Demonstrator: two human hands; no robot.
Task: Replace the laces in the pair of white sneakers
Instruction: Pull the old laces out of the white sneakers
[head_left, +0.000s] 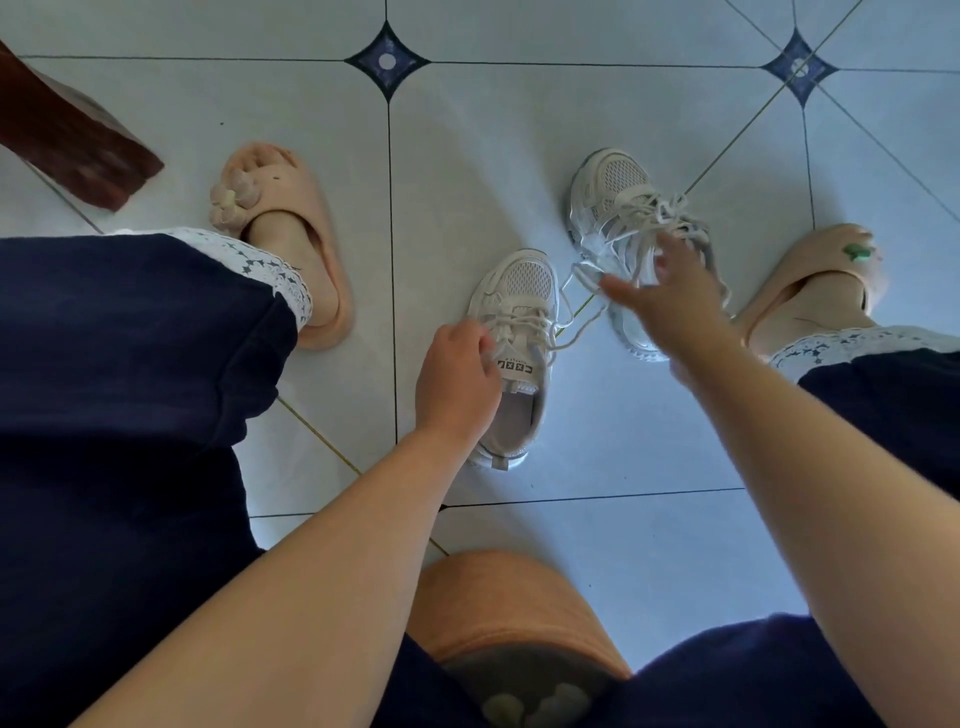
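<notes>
Two white mesh sneakers stand on the tiled floor between my feet, both laced with off-white laces. My left hand (457, 374) grips the near sneaker (524, 280) at its tongue, with the fingers curled into the lacing. A loose lace end (563, 338) trails from it to the right. The far sneaker (618, 182) sits further right with its toe pointing away. My right hand (670, 296) hovers over its tangled laces (670, 218) with fingers spread and the thumb out; it is slightly blurred. It hides the rear half of that shoe.
My feet wear peach slippers, one at the left (270, 208) and one at the right (831, 260). A dark wooden furniture leg (78, 150) slants in at the top left. My dark-clothed knees fill the left and right edges. Light floor tiles (519, 114) lie beyond the shoes.
</notes>
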